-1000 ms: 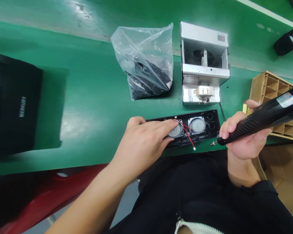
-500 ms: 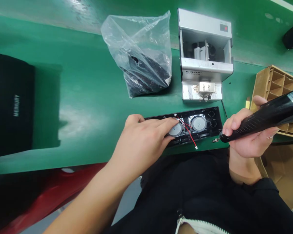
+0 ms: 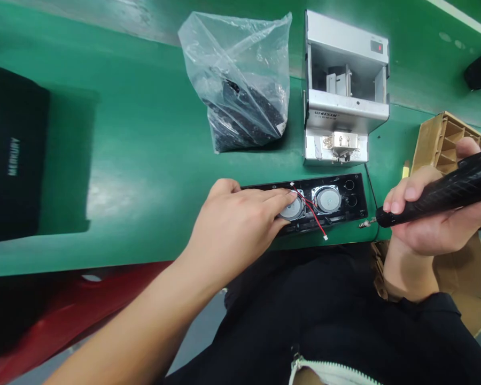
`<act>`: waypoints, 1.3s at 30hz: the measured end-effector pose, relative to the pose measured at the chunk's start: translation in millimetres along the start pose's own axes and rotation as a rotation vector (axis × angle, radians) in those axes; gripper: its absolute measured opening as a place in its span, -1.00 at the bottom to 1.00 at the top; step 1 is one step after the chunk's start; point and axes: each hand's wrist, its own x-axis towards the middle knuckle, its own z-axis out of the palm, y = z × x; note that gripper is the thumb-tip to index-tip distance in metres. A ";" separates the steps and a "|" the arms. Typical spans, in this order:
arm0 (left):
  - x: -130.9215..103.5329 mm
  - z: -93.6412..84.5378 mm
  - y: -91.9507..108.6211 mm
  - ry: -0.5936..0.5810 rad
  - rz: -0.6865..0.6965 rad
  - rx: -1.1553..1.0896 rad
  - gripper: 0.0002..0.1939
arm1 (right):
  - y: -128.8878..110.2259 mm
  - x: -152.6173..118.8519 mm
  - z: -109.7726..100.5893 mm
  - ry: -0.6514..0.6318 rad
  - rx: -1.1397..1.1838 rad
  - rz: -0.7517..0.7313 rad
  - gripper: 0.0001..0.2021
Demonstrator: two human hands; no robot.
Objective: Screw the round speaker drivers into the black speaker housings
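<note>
A long black speaker panel lies on the green bench in front of me, with two round speakers fitted in it. My left hand grips the panel's left part, fingers and thumb around the left speaker. The right speaker is uncovered. Across the panel runs a red and black wire with white plugs. Wrapped in my right hand is a black electric screwdriver. Its bit, apparently with a small screw at the tip, points left beside the panel's lower right corner, apart from it.
A silver WEIXIN screw feeder stands behind the panel. To its left is a clear plastic bag with black parts inside. A divided cardboard box sits at right, a black MERKURY item at far left.
The view has shifted slightly. My right hand has moved a little to the right with the screwdriver, its tip slightly farther from the panel. My left hand stays on the panel.
</note>
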 end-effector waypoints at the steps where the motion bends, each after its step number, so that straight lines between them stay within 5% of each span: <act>1: 0.1 0.8 -0.5 -0.003 -0.003 -0.009 -0.70 | -2.3 3.4 3.5 -0.028 0.021 -0.046 -0.31; 7: -0.3 7.8 0.9 0.069 0.010 -0.045 -0.69 | -10.8 41.5 53.1 -0.059 -0.013 -0.320 -0.28; 13: 1.3 10.2 0.6 0.078 0.025 -0.063 -0.72 | 12.6 78.6 96.8 -0.098 -0.215 -0.499 -0.27; 22: 2.0 15.6 -2.6 0.117 0.020 -0.142 -0.70 | 12.6 70.8 95.3 -0.209 -0.153 -0.510 -0.38; 30: 2.0 12.9 3.5 0.022 -0.041 -0.128 -0.63 | 32.9 77.4 92.0 -0.274 -0.030 -0.487 -0.36; 39: 4.0 7.0 5.2 -0.031 -0.052 -0.091 -0.64 | 29.5 70.2 93.8 -0.223 0.089 -0.434 -0.44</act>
